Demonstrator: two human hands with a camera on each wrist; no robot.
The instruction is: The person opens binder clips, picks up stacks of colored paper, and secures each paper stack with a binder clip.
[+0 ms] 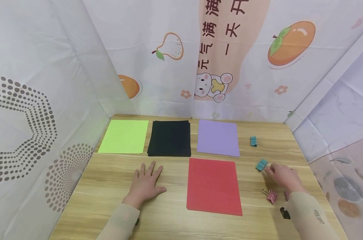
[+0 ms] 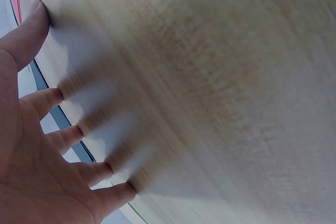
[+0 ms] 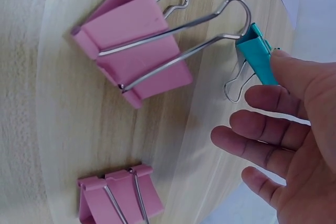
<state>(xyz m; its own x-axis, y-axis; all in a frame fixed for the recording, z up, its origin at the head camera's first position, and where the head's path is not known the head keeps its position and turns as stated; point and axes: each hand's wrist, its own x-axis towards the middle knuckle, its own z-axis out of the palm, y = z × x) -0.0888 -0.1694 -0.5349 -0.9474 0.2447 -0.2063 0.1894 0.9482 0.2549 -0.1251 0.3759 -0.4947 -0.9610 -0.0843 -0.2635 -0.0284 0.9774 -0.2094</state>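
Note:
My left hand [image 1: 144, 186] rests palm down on the wooden table, its fingers spread and holding nothing; the left wrist view shows the fingertips [image 2: 68, 135] touching the wood. My right hand [image 1: 284, 176] is at a teal binder clip [image 1: 261, 165] on the right, thumb and index finger pinching its near edge. In the right wrist view this teal clip stands partly behind the thumb, and the other fingers are loosely bent. Close by lies a pink binder clip [image 1: 271, 196]; another pink binder clip [image 3: 121, 198] is mostly hidden by my right wrist in the head view.
A second teal binder clip [image 1: 253, 141] lies farther back. Along the back are square stacks of yellow-green paper [image 1: 123, 136], black paper [image 1: 170, 138] and purple paper [image 1: 218, 137]. Red paper [image 1: 213, 186] lies between my hands. A printed curtain [image 1: 169, 80] hangs behind the table.

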